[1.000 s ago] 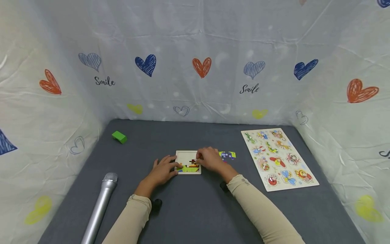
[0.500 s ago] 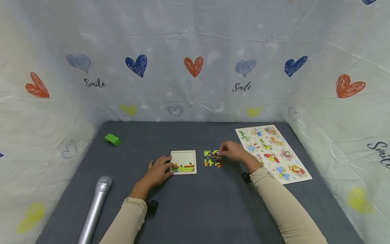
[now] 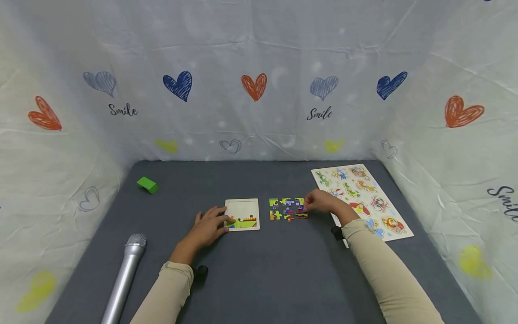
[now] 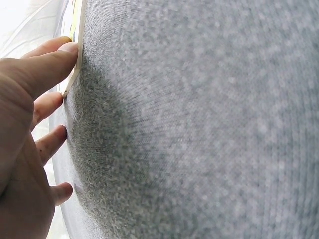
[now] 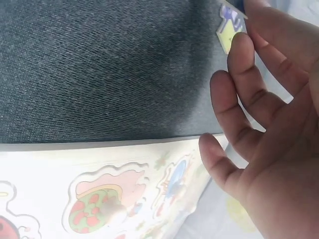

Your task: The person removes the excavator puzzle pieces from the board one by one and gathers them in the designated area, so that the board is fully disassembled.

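On my feed I read "Smile" on the white curtain (image 3: 218,105), among printed hearts (image 3: 254,86). The left hand (image 3: 207,227) rests, fingers spread, at the left edge of the puzzle tray (image 3: 243,208). The right hand (image 3: 322,201) pinches a puzzle piece (image 3: 301,214) beside the loose pieces (image 3: 275,215), just right of the tray. The grey tabletop (image 3: 255,279) also bears a microphone (image 3: 124,274), green block (image 3: 147,185) and animal board (image 3: 368,198).

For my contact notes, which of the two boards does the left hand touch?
The small framed board; the larger board lies near the right hand.
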Demonstrator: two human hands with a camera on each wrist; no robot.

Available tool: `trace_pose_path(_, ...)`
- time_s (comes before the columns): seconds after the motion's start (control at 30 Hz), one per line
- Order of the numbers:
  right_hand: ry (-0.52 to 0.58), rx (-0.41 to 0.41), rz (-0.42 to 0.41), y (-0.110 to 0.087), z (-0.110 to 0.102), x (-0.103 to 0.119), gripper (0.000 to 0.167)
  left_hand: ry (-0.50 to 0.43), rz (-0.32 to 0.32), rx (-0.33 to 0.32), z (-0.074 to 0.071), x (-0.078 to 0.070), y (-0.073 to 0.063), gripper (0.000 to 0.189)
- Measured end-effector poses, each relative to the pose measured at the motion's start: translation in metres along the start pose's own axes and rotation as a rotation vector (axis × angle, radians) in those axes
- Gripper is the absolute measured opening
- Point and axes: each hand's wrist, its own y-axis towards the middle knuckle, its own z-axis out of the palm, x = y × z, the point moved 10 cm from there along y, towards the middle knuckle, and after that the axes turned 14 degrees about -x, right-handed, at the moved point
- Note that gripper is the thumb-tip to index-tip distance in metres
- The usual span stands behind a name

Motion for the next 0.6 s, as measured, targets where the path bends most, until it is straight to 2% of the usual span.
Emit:
trace_pose_path(0.3,-0.042,-0.019,0.015,0.005,0.003,0.001,0.012,0.003,-0.017,-0.001,-0.003,0.004,-0.004,0.029)
trace_pose_path(0.47,-0.066,-0.058,0.023,0.008,0.003,0.001,0.011,0.002,-0.023,0.0,-0.002,0.004,-0.004,0.028)
trace_pose_path(0.6,-0.096,-0.092,0.001,0.012,0.008,0.019,0.013,-0.004,-0.013,-0.005,-0.001,0.001,-0.001,0.029)
